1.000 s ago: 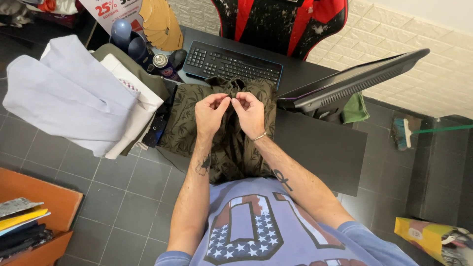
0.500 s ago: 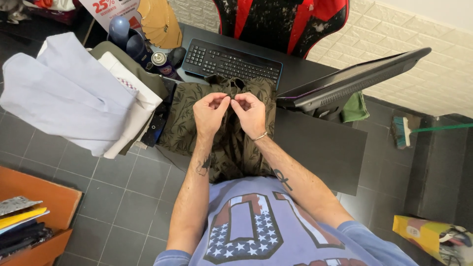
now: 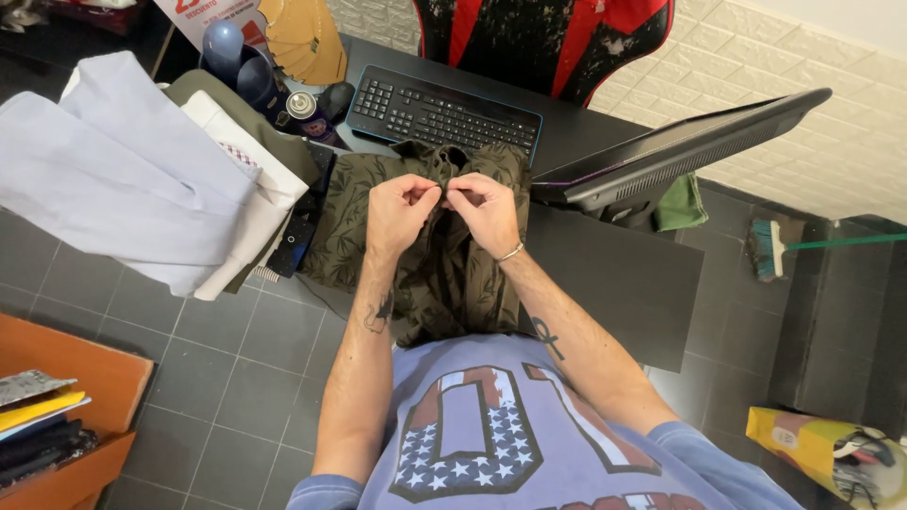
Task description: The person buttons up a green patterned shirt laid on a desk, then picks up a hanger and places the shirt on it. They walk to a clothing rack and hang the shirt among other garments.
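A dark flat screen point(image 3: 680, 151) tilts at the desk's right; a white-red sign point(image 3: 210, 14) stands top left.

Soft matt cloth, olive with a leaf print, in the shirt point(image 3: 444, 255), pinched near the collar in the grip of both the left hand point(image 3: 399, 212) and the right hand point(image 3: 487, 212). Smooth pale cloth in the folded garments point(image 3: 123, 170). Matt black surface on the bench point(image 3: 614, 274). Black plastic in the keyboard point(image 3: 439, 113). Shiny metal in the bracelet point(image 3: 511, 252). Dull grey tiles on the floor point(image 3: 236, 378). Worn, flaking upholstery on the chair point(image 3: 543, 42).
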